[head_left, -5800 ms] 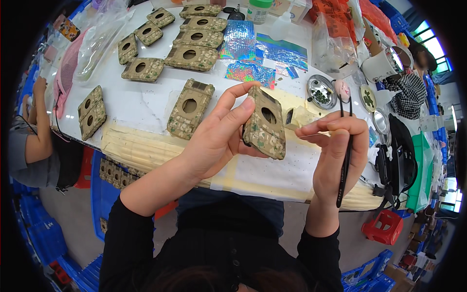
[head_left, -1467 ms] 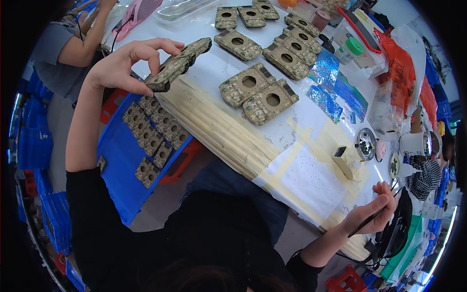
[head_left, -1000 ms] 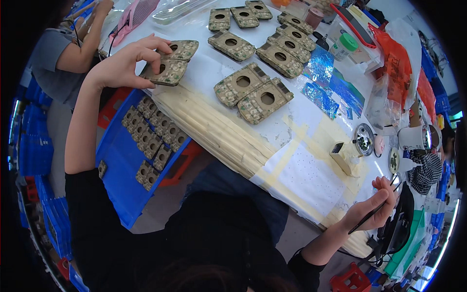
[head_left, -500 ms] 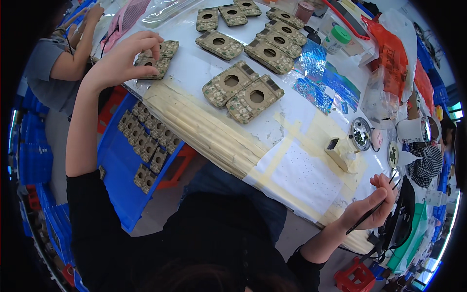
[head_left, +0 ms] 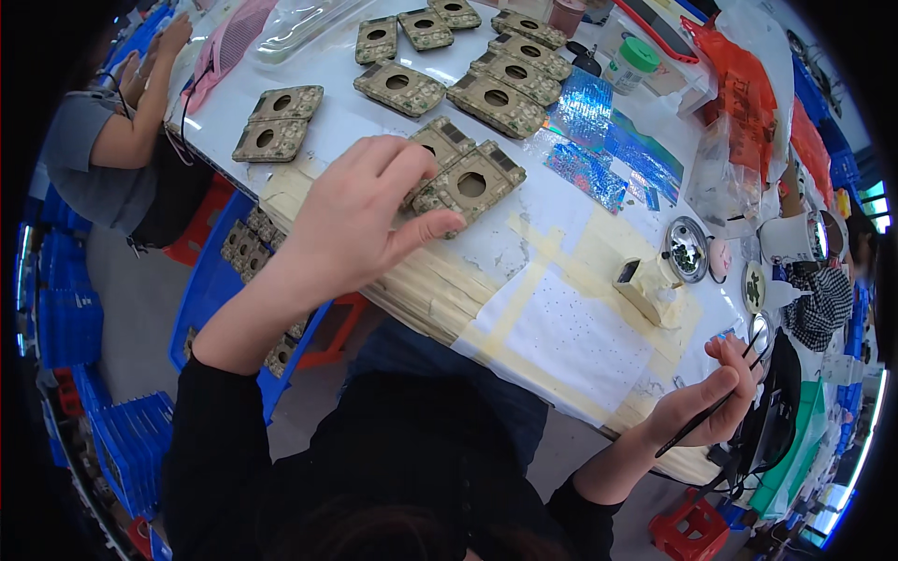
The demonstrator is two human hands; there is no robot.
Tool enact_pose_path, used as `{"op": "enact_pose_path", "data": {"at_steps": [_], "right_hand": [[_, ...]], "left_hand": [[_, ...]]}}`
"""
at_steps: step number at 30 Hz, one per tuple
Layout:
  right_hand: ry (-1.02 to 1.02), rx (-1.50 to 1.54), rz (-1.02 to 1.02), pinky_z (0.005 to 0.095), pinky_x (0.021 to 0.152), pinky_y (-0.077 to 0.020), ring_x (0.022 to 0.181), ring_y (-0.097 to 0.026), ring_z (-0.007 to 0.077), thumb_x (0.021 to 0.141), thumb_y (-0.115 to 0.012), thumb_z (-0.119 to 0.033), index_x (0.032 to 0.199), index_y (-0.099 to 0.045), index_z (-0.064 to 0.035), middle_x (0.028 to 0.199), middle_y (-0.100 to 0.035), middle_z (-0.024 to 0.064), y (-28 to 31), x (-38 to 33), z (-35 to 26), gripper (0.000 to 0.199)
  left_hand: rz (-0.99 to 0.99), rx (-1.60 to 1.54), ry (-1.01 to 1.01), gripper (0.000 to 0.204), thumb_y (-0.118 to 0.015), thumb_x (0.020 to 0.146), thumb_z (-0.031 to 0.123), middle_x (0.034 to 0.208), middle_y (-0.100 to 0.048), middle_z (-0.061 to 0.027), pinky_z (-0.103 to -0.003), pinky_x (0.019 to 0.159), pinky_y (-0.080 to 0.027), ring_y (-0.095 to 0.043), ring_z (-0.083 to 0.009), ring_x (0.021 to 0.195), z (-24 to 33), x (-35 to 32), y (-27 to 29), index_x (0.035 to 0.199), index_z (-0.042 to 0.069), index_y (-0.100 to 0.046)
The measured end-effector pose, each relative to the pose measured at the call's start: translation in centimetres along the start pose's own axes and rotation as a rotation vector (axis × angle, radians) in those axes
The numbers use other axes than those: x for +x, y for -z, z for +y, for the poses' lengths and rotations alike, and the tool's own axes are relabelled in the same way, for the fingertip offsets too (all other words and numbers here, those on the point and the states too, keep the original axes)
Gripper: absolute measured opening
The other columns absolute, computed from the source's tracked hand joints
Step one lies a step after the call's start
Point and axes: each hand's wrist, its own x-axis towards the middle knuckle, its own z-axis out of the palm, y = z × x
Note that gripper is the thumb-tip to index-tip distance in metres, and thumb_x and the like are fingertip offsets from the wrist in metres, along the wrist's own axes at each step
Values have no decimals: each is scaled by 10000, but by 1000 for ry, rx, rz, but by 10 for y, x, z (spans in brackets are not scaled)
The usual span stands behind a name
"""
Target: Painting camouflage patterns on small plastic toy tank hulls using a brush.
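My left hand reaches over the near left end of a pair of camouflage-painted model tank hulls, its thumb and fingers apart with nothing held. It covers part of the left hull; whether the fingertips touch it I cannot tell. The right hull, with a round hole in its top, lies against its neighbour. In my right hand is a pair of black tweezers, held at the table's right side with the tips pointing up and away. Two more hulls lie side by side at the table's left edge.
Several more hulls lie at the far side. A blue tray of hulls is below the table's left edge. Taped white paper, a cream block, a metal dish and shiny blue sheets lie rightward. Someone sits far left.
My left hand has moved right and nearer, from the two hulls at the table's left edge to the middle pair. My right hand stays nearly in place with the tweezers. The view has shifted slightly.
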Motion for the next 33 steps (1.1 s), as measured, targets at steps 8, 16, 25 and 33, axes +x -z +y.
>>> {"op": "enact_pose_path", "data": {"at_steps": [8,16,25,33], "right_hand": [[72,-54,-40,353,671,-401,724,-490,253,969,-417,-294,862,-561,11,721,-561,141,4,2,1,353],[60,-42,-23,355,673,-405,727,-492,256,969,-417,-298,856,-560,8,723,-570,137,6,1,0,356],[25,-19,-6,341,697,-402,729,-489,240,973,-423,-264,876,-566,18,700,-549,121,2,-1,-1,331],[-5,1,-15,333,707,-422,758,-515,230,972,-437,-238,882,-565,20,730,-559,121,0,-2,0,302]], "left_hand": [[62,150,50,390,-673,782,316,1085,-499,-169,-529,1032,-274,-405,-407,1166,21,-2,-33,1059,80,-535],[-60,195,31,513,-712,707,431,1076,-490,-138,-556,1051,-236,-375,-386,1214,15,2,-26,1084,123,-549],[-626,221,-334,674,-811,543,81,999,-510,-70,-354,909,-401,-443,-263,1075,-19,48,27,1153,137,-530],[-661,197,-408,641,-767,584,10,1001,-521,-59,-357,910,-392,-444,-251,1068,-29,56,27,1167,139,-533]]}}
